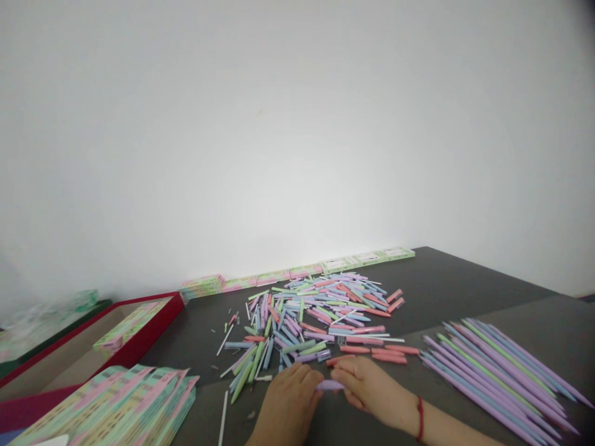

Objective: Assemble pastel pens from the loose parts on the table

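Note:
My left hand (287, 404) and my right hand (372, 387) meet at the near edge of a dark table (465, 291). Both are closed on one short lilac pen piece (330, 385) held level between them. The right wrist wears a red band (420, 419). Just beyond my fingers lies a wide heap of pastel pen parts (316, 316) in pink, blue, green and lilac, with thin white refills (225, 339) scattered at its left.
Long lilac and green pens (502, 371) lie side by side at the right. A stack of flat pink-green packets (121, 399) sits at the near left, beside a red-rimmed box (153, 328). More packets (297, 272) line the white wall.

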`<state>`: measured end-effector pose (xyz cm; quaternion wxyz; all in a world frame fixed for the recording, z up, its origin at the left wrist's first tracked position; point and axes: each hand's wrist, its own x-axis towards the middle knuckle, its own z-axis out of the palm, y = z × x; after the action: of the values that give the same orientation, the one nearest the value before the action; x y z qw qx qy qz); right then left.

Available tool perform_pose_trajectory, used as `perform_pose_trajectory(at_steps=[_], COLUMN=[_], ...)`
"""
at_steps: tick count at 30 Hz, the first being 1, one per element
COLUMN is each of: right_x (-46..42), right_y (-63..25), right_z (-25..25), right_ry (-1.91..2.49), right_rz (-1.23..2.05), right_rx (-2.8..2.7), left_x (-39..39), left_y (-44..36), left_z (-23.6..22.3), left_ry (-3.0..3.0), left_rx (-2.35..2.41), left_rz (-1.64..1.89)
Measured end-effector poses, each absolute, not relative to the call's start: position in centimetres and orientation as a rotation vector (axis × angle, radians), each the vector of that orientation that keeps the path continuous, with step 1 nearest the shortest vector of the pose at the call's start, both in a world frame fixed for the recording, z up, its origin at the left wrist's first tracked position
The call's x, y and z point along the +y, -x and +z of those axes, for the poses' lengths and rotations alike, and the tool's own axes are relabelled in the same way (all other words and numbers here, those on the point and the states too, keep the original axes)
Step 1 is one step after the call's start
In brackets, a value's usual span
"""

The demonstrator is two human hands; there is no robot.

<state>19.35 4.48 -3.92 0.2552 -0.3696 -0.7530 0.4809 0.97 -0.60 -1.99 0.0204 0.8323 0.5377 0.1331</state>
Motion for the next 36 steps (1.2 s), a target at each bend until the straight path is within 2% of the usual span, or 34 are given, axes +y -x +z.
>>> perform_pose_trajectory(at_steps=[3, 8, 13, 18, 24, 29, 31, 32, 36], right_x=[4.4, 4.4, 4.3, 4.4, 4.1, 4.1, 4.0, 3.9, 3.5], right_y=[-19.4, -19.6, -19.8, -19.6, -19.6, -19.3, -19.3, -19.3, -19.4], right_z=[-3.8, -3.8, -3.4, -3.8, -3.4, -3.5, -3.3, -3.1, -2.7], right_ry=[0.944, 1.058, 1.015, 1.101, 1.012, 1.036, 1.042, 1.044, 1.052], right_rz=[1.217, 1.349, 1.098, 1.408, 1.288, 1.778, 1.823, 1.755, 1.116], right_rx=[-2.047, -2.077, -2.122, -2.098, -2.102, -1.914, -1.901, -1.944, -2.150], left_x=[-0.5, -0.4, -0.4, -0.6, -0.6, -0.6, -0.6, -0.6, -0.5], left_y=[-0.8, -0.7, -0.7, -1.0, -0.9, -0.7, -0.7, -0.7, -0.7], left_z=[-2.3, -2.6, -2.6, -1.9, -1.6, -1.3, -1.2, -1.2, -1.4], left_ry=[-2.576, -2.625, -2.662, -2.682, -2.690, -2.749, -2.766, -2.768, -2.761], left_rx=[1.692, 1.679, 1.699, 1.675, 1.668, 1.595, 1.579, 1.581, 1.619], left_rz=[0.455, 0.521, 0.564, 0.550, 0.494, 0.523, 0.536, 0.538, 0.526])
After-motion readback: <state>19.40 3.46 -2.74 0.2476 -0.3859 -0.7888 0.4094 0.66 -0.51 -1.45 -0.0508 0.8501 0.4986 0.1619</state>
